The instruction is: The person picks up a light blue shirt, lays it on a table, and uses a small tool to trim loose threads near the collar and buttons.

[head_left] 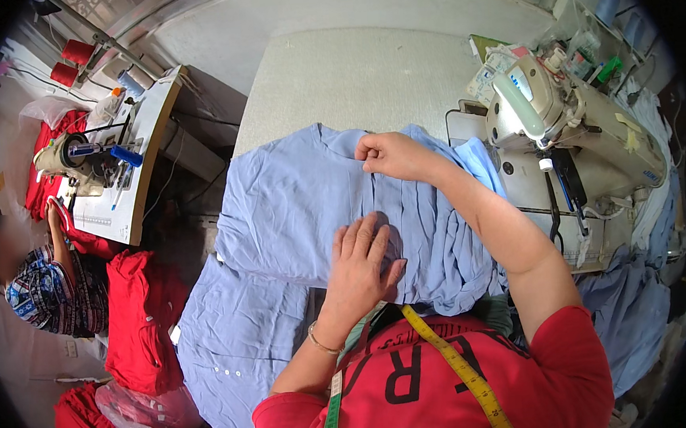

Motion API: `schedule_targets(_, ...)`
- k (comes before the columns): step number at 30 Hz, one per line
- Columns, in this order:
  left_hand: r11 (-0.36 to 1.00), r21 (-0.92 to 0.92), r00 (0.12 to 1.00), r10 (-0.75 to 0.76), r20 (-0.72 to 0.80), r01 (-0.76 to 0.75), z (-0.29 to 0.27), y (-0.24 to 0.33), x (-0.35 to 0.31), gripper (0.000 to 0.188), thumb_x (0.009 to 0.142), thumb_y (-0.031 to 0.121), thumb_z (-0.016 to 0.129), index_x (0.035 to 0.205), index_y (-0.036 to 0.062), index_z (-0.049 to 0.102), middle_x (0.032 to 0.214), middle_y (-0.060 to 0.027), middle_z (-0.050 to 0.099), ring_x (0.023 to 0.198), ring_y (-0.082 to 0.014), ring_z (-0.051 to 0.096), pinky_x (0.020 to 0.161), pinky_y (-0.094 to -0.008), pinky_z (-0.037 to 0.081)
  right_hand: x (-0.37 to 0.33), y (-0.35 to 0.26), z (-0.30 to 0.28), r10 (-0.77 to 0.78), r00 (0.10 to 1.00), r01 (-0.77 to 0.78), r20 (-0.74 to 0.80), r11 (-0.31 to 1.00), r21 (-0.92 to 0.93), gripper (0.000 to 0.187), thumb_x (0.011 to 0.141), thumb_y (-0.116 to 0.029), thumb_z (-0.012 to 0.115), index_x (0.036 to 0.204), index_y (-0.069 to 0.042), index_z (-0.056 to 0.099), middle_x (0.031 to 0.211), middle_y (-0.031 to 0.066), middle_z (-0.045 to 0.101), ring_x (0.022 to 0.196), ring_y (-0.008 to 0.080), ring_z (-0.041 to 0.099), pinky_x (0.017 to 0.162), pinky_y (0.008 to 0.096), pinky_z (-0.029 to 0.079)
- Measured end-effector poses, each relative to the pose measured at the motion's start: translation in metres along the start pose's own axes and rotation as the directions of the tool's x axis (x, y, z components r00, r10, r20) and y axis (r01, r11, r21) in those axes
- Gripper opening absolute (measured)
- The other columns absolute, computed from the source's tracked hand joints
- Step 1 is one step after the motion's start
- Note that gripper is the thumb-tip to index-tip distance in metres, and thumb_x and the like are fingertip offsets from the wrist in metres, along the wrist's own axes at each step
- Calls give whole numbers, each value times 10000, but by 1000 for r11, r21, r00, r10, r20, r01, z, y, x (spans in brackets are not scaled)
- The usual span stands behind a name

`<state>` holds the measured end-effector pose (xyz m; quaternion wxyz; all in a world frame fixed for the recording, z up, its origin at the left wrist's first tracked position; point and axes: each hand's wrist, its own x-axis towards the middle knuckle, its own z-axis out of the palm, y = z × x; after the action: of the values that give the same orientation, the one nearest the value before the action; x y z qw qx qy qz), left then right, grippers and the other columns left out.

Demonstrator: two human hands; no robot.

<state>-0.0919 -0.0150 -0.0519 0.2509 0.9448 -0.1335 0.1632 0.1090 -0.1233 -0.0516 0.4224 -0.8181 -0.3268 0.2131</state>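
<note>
A light blue garment [290, 194] lies spread over the work table in front of me, with more gathered blue fabric [432, 239] along its right side. My left hand [364, 254] rests flat on the cloth, fingers stretched out, its edge slightly blurred. Farther from me, my right hand [393, 156] is closed, with the fingertips pinched at the garment's upper edge; the exact grip is partly hidden. Another blue garment with small white buttons [240, 332] hangs at the near left of the table.
A sewing machine [570, 110] stands at the right, with blue garments [625, 321] heaped below it. At the left, a person [46, 286] sits by a second sewing machine [73, 161] and red garments [140, 324]. A yellow tape measure [457, 365] hangs over my red shirt.
</note>
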Motion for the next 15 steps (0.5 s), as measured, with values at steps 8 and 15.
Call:
schedule_targets(8, 1000, 8, 999, -19, 39, 19, -1, -5, 1, 507, 756, 327, 667, 1132, 10, 546, 1231, -155, 505, 1133, -327, 462, 976, -443, 340, 2, 3, -3, -17, 998, 17, 67, 1000, 2, 119, 793, -84, 628, 887, -15, 600, 760, 17, 596, 717, 94, 533, 662, 256, 445)
schedule_targets(15, 1000, 12, 1000, -6, 18, 6, 0, -4, 1, 502, 761, 345, 666, 1117, 9, 555, 1210, -150, 516, 1118, -326, 470, 971, -450, 343, 12, 16, -16, -119, 977, 117, 175, 993, 18, 197, 861, -169, 529, 944, -26, 636, 858, 83, 656, 824, 169, 597, 752, 302, 458)
